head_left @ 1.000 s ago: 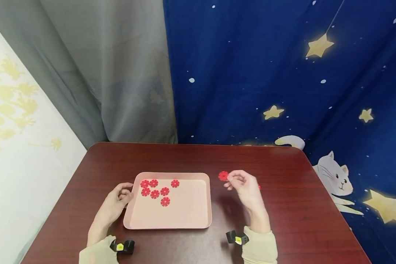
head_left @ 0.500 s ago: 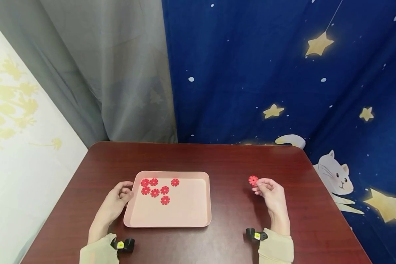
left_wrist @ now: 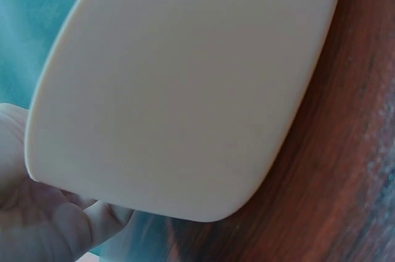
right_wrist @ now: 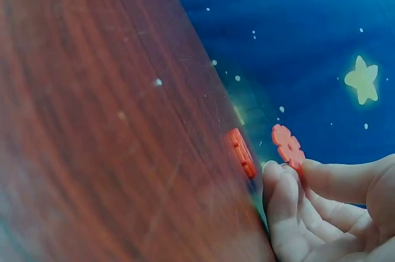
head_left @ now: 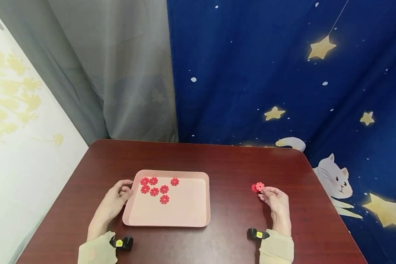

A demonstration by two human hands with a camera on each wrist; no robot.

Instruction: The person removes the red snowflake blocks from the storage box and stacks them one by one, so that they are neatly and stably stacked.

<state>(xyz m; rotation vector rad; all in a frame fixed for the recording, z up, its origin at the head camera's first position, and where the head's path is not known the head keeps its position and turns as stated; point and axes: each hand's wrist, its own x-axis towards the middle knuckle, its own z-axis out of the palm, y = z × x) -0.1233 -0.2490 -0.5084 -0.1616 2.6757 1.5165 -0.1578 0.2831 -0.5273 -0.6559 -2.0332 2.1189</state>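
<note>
My right hand [head_left: 276, 201], at the right of the table, pinches a red notched plastic disc [head_left: 259, 186] between thumb and fingers. A second red disc [right_wrist: 242, 153] lies on the table just behind the held one; a gap separates the two in the right wrist view. My left hand [head_left: 113, 200] rests beside the left rim of a pink tray [head_left: 184, 212], its fingers loosely bent and appearing to touch the rim from outside. Inside the tray, several red discs [head_left: 154, 191] lie flat, mostly toward the back left. The left wrist view shows mainly the tray's wall [left_wrist: 185, 89], which partly hides the fingers.
The dark wooden table [head_left: 231, 209] runs back to a grey curtain [head_left: 135, 73] and a blue star-patterned curtain [head_left: 224, 73]. A white patterned wall [head_left: 29, 165] stands at the left. Each wrist wears a black camera strap [head_left: 257, 234].
My right hand has carried its disc rightward from near the tray, then slightly toward me, uncovering the disc on the table. My left hand and the tray stay in place.
</note>
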